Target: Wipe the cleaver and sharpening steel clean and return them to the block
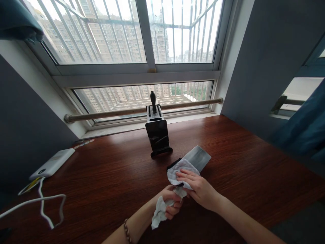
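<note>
A cleaver with a wide grey blade [199, 158] is held just above or on the table, its blade pointing away to the right. My left hand [171, 201] is closed around the handle end, with a crumpled white tissue [159, 210] wrapped there and hanging down. The handle itself is mostly hidden. A white quilted cloth with dark edging [175, 171] covers the near part of the blade. My right hand [199, 188] presses this cloth against the blade, fingers laid over it and thumb underneath.
Beyond the cleaver stands a black knife block [157, 135] with one dark-handled knife [152, 100] in it. A white power bank [52, 164] and its white cable [42, 203] lie on the left of the brown wooden table [116, 166]. A rail [114, 113] crosses the window behind.
</note>
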Action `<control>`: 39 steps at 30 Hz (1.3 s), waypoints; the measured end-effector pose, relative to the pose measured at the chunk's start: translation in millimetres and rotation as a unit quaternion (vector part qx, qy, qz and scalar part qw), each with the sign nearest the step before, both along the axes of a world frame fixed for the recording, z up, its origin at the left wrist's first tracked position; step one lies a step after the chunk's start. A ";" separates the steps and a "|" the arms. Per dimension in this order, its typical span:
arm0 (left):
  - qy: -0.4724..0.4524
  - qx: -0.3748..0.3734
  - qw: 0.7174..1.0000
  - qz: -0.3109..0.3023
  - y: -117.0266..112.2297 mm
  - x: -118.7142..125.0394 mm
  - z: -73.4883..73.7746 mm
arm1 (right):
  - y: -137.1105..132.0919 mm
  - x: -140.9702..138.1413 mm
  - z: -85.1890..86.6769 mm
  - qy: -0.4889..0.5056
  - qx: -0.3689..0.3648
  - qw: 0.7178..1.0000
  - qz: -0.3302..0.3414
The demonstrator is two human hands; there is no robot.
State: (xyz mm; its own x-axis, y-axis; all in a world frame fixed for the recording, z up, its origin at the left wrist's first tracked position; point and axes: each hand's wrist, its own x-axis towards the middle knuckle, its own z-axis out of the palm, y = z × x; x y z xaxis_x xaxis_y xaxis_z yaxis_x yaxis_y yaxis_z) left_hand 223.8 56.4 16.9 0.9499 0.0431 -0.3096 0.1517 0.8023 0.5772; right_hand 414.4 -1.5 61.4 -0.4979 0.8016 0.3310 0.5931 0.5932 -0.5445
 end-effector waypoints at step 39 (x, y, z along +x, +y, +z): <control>0.013 0.045 0.998 0.041 -8.2 4.3 11.1 | 3.1 -3.4 -23.4 0.719 -0.436 0.466 -0.274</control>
